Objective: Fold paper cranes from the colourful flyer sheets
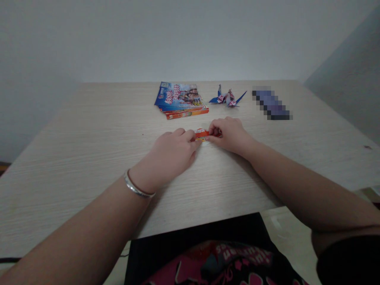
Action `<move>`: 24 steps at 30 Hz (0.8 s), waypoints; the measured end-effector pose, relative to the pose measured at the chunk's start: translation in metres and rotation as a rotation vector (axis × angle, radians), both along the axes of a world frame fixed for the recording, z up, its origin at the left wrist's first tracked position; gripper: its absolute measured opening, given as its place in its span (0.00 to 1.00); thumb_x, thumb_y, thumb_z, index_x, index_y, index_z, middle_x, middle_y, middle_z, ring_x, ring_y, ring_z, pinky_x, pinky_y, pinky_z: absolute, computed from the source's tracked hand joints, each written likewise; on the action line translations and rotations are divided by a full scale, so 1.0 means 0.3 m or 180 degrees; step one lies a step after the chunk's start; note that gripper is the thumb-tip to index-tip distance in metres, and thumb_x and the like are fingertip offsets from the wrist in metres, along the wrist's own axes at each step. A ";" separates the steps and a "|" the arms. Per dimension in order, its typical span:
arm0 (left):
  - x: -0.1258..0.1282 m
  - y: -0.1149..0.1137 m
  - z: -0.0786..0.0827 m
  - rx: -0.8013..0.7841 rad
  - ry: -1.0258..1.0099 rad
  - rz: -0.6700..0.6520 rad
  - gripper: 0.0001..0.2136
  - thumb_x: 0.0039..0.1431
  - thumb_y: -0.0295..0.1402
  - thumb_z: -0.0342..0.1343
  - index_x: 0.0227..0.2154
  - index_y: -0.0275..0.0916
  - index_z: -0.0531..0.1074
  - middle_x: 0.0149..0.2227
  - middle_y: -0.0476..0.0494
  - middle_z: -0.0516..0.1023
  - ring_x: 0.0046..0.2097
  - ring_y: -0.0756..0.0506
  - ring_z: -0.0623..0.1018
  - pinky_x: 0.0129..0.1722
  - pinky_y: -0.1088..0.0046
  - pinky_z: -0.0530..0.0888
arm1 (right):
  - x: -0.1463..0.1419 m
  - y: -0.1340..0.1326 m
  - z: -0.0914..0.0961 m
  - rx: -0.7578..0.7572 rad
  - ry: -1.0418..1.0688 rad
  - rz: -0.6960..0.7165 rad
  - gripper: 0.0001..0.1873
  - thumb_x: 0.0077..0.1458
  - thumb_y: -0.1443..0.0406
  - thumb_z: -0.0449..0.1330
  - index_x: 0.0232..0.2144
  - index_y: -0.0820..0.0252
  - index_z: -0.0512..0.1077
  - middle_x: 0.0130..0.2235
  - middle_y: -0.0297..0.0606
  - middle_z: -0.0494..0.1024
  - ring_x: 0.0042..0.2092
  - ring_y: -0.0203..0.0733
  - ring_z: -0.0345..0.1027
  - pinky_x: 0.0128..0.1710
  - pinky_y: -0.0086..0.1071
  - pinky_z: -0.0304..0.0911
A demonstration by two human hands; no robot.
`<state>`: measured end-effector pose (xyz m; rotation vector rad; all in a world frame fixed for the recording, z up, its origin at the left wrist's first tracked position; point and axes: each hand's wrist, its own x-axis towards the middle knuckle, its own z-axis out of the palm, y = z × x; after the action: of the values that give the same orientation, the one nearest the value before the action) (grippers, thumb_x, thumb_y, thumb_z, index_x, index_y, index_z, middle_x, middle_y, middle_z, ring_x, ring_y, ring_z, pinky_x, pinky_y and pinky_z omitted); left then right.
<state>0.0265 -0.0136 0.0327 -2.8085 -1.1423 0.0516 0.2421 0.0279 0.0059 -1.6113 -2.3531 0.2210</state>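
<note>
A small folded piece of red and white printed paper (202,133) lies on the wooden table (89,142) between my two hands. My left hand (170,154), with a silver bangle at the wrist, has its fingers curled and pinches the paper's left end. My right hand (228,134) is closed too, its fingertips pressed on the paper's right end. Most of the paper is hidden under the fingers.
A stack of printed colour sheets (180,99) lies farther back. To its right sits a folded paper crane (227,98), then a blurred purple object (271,105). The table's near edge runs just above my lap. A grey wall stands behind.
</note>
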 end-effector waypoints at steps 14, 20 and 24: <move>-0.061 0.036 -0.015 -0.0159 -0.0224 0.0052 0.19 0.74 0.37 0.46 0.40 0.39 0.83 0.42 0.38 0.81 0.43 0.41 0.78 0.46 0.63 0.72 | 0.045 0.023 0.002 -0.0734 0.0413 -0.0339 0.11 0.54 0.57 0.71 0.29 0.56 0.77 0.31 0.31 0.80 0.33 0.37 0.69 0.32 0.34 0.54; -0.007 -0.004 0.026 0.0065 0.0295 0.0138 0.15 0.71 0.31 0.48 0.38 0.36 0.82 0.43 0.37 0.81 0.44 0.37 0.79 0.42 0.60 0.72 | 0.050 0.031 -0.005 -0.0816 0.0566 -0.0360 0.12 0.52 0.58 0.72 0.35 0.57 0.78 0.30 0.31 0.76 0.30 0.37 0.64 0.29 0.34 0.53; 0.010 -0.025 0.037 0.0040 0.0274 0.0272 0.14 0.70 0.30 0.48 0.40 0.36 0.81 0.44 0.37 0.81 0.46 0.35 0.80 0.42 0.58 0.73 | 0.051 0.024 -0.007 -0.0685 0.0712 -0.0178 0.14 0.51 0.60 0.72 0.41 0.57 0.79 0.31 0.32 0.76 0.30 0.37 0.64 0.30 0.33 0.55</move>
<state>0.0295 -0.0210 0.0438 -2.7164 -1.2376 0.1703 0.2573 0.0352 0.0039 -1.6465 -2.1722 0.6277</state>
